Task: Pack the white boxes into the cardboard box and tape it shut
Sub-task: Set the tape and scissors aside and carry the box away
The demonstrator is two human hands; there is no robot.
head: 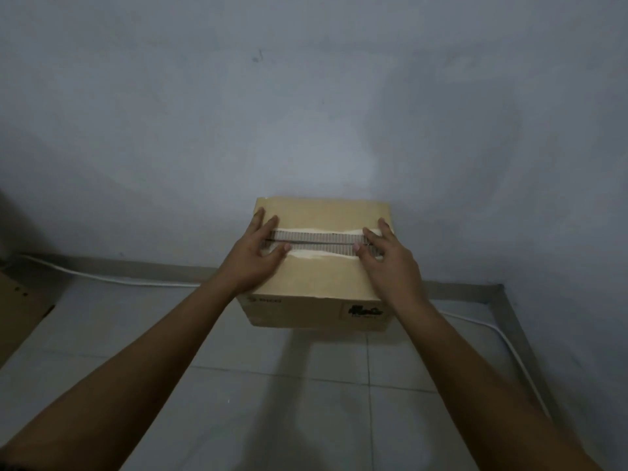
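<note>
Sat on the tiled floor against the far wall: cardboard box, flaps folded shut, seam torn and untaped. Pressed flat, fingers spread, grasping nothing: left hand at the seam's left end, right hand at its right. No white boxes or tape seen. Likely risk: flaps springing apart once released, tape gripping poorly on torn paper.

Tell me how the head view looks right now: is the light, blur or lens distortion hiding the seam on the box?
Head view: dim, bluish light and soft overall; the wide lens bends the floor skirting at the edges. The seam on the cardboard box is readable between the left hand and right hand. No glare; soft shadows on the wall and the floor.
</note>
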